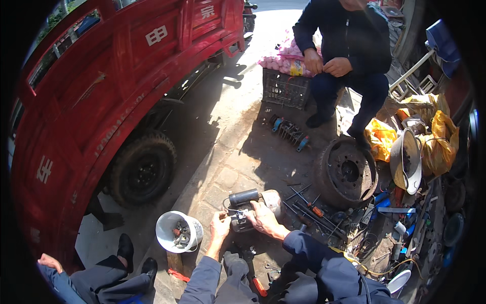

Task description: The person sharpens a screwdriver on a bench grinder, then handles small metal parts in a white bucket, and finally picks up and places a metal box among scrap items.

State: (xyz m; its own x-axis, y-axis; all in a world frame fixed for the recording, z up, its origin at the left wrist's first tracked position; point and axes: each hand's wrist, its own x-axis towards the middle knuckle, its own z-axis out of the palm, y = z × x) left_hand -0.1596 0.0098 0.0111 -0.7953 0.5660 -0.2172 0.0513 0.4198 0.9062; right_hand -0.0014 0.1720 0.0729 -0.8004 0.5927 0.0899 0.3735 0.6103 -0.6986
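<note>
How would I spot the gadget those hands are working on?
Start at the red cargo vehicle filling the left side, then go right past the white bucket. There, the left hand and the right hand work at a rounded machine. A black cylinder lying along its top sets it apart from the open bucket and the rusty wheel rim.

Outdoor repair workshop, scattered tools (pixel 317 211)

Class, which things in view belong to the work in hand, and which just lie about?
Work in hand:
- machine, at left hand and right hand
- perhaps orange screwdriver, nearby

Apparently lying about:
- wheel rim
- crate
- yellow bag
</note>
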